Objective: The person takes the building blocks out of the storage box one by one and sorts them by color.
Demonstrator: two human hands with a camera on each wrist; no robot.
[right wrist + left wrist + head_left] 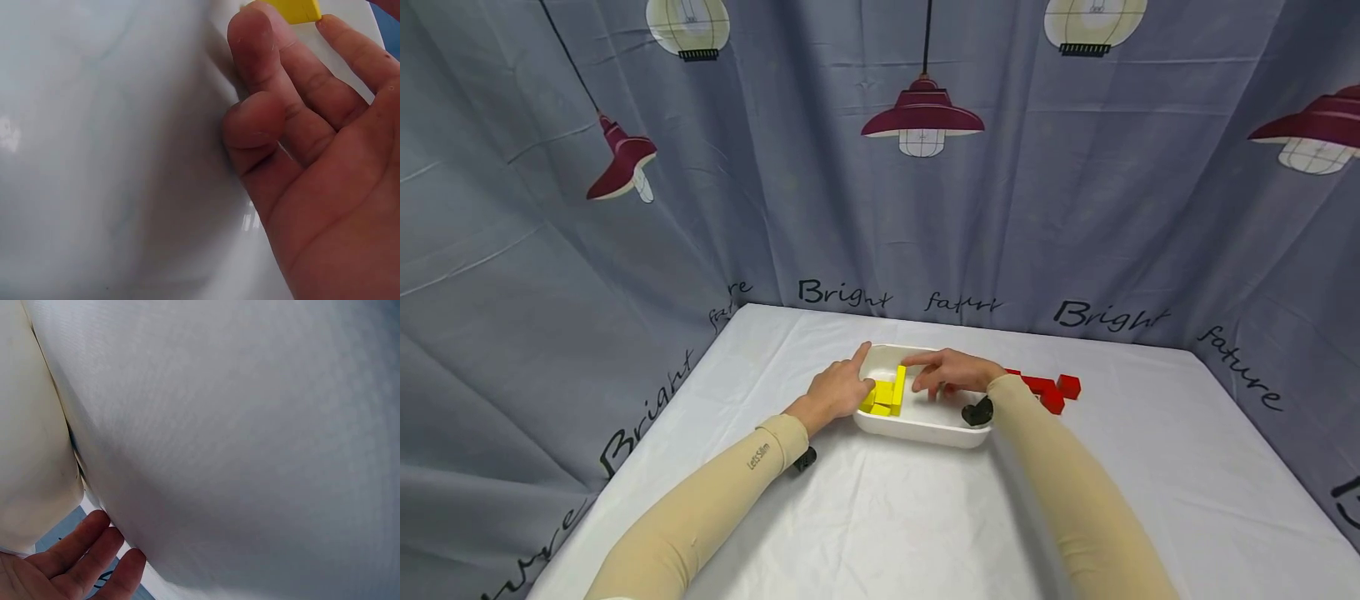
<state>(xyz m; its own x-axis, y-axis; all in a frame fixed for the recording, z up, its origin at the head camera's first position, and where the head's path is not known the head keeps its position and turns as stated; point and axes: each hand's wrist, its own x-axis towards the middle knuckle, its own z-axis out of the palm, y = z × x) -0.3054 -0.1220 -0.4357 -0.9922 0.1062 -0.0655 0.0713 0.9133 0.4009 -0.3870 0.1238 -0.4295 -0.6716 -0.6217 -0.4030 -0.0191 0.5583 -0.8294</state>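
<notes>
Head view: at lower centre of the frame, a white rectangular tray holds small yellow blocks and one long yellow block. Both hands are unclenched: the left hand at the tray's left rim, the right hand with its index finger at the long block. Red blocks lie to the right.

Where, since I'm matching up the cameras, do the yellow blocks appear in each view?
Head: yellow blocks below centre, in the white tray, left end.
Left wrist: not visible.
Right wrist: one yellow piece at the top edge, right of centre.
Shared landmark: right hand, in head and right wrist views.
</notes>
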